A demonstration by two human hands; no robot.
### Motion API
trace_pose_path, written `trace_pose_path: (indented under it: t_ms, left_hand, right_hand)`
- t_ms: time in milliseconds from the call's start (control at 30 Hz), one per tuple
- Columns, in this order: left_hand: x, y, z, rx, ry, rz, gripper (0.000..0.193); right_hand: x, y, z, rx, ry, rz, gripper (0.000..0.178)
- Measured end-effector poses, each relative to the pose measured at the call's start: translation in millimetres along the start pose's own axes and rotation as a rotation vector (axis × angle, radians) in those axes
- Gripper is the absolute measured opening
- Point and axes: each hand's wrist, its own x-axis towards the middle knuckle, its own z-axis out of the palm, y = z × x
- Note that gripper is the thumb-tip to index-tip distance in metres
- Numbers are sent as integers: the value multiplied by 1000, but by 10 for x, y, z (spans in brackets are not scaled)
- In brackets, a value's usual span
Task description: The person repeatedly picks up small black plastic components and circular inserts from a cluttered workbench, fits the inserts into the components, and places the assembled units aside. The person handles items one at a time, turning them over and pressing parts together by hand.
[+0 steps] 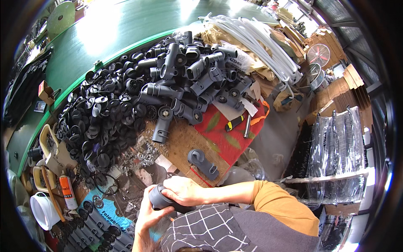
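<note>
A dark grey plastic tube fitting (158,198) is gripped close to my body by both hands. My right hand (184,190) lies over its top with the fingers wrapped round it. My left hand (147,216) cups it from below. Another grey fitting (202,163) lies alone on the brown board (180,140) just beyond my hands. Further out rises a big pile of the same grey tube fittings (191,73), and left of it a heap of small black round caps (107,115).
Shiny metal rings (142,156) lie scattered on the board. A spray can (67,191) and a white bucket (42,210) stand at the left. White curved tubes (260,40) and bagged black parts (336,143) lie to the right. A yellow-black cutter (234,123) rests on red cloth.
</note>
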Motion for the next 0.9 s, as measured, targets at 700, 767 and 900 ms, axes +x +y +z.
trace_pose_path:
  t_ms: [700, 767, 900]
  left_hand:
    - [-287, 374, 113, 386, 247, 288, 89]
    - [-293, 375, 137, 389, 257, 299, 88]
    - [-315, 386, 257, 347, 262, 339, 91]
  right_hand:
    - [165, -257, -392, 43, -274, -194, 18]
    - [142, -272, -367, 59, -252, -186, 19]
    - [104, -304, -296, 139, -162, -228, 17]
